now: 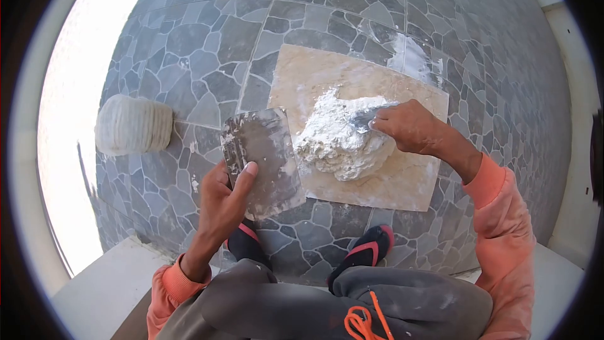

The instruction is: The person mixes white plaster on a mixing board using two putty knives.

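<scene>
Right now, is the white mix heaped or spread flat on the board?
Heaped: the mix stands in a rough, lumpy mound, with the tan board showing around it.

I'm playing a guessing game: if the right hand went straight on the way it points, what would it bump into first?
Probably the white heap: the right hand points toward it, and the blade in its grip seems to touch it. The hand's exact height is hard to judge.

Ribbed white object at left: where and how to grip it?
Grip the ribbed white object around its rounded side, probably from the right, where bare floor gives access; its ridges should help purchase. The left hand holds the grey plate, so free it first.
</scene>
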`<state>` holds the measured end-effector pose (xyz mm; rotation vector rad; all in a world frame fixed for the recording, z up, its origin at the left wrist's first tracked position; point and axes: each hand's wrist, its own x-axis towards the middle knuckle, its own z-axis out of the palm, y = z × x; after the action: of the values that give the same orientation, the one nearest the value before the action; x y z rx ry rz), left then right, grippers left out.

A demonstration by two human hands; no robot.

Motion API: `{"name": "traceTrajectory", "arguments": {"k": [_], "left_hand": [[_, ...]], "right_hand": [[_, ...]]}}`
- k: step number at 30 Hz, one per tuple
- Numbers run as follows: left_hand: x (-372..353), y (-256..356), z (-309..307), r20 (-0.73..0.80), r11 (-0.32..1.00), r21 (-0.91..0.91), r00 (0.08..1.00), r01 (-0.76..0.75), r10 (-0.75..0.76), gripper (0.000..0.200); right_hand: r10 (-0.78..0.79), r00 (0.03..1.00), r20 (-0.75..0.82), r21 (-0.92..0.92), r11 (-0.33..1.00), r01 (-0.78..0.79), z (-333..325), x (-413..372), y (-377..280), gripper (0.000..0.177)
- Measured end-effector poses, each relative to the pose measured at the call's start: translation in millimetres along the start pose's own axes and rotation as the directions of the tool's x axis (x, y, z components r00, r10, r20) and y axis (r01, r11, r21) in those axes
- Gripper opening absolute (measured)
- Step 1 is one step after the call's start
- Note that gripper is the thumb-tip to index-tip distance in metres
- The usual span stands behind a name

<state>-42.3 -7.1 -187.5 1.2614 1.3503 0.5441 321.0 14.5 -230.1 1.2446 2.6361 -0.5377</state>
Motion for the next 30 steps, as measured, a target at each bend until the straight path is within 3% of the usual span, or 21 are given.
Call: {"name": "traceTrajectory", "arguments": {"k": [4,7,10,12,14,16,19,23,25,28,30], "left_hand": [[2,0,3,0.011,1.0,-0.002,1.0,-0.028,0.028,0.028],[3,-3,4,0.01,0.998,-0.042,0.999,-0.036,0.037,0.028],[4,-2,2,0.022,0.998,-0.067,1.0,-0.018,0.02,0.027],[4,-3,0,0.027,0.999,-0.053,1.0,-0.001,0.003,0.027],[3,-6,-6,0.02,1.0,-0.012,1.0,0.013,-0.012,0.027],[0,-10,-10,-0.001,0.998,-0.05,0.999,0.044,-0.044,0.027],[-9,-10,-18,-0.025,0.994,-0.072,0.996,0.08,-0.082,0.027],[-17,-20,-26,-0.086,0.985,-0.141,0.99,0.103,-0.116,0.028],[-19,-22,-26,-0.098,0.979,-0.174,0.988,0.103,-0.121,0.028],[-21,-20,-28,-0.103,0.984,-0.135,0.986,0.116,-0.13,0.027],[-21,-18,-28,-0.095,0.987,-0.108,0.987,0.121,-0.132,0.027]], "right_hand": [[-0.054,0.997,-0.049,-0.069,0.996,0.05,-8,-19,-16,0.019],[0.005,0.993,-0.118,-0.085,0.996,-0.016,-35,-20,-10,0.018],[0.156,0.964,-0.217,-0.003,0.987,-0.16,-48,3,21,0.029],[0.302,0.938,-0.172,0.105,0.952,-0.287,-51,33,51,0.034],[0.334,0.931,-0.143,0.207,0.93,-0.302,-45,66,84,0.032],[0.384,0.914,-0.13,0.182,0.916,-0.358,-24,100,122,0.034],[0.395,0.917,-0.056,0.241,0.897,-0.371,-8,146,131,0.036],[0.129,0.981,0.142,0.164,0.975,-0.152,8,199,91,0.032],[-0.019,0.947,0.321,0.18,0.983,-0.042,13,214,64,0.031],[-0.117,0.871,0.477,0.203,0.979,0.02,7,221,46,0.029],[-0.17,0.857,0.486,0.234,0.97,0.06,-3,216,46,0.029]]}}
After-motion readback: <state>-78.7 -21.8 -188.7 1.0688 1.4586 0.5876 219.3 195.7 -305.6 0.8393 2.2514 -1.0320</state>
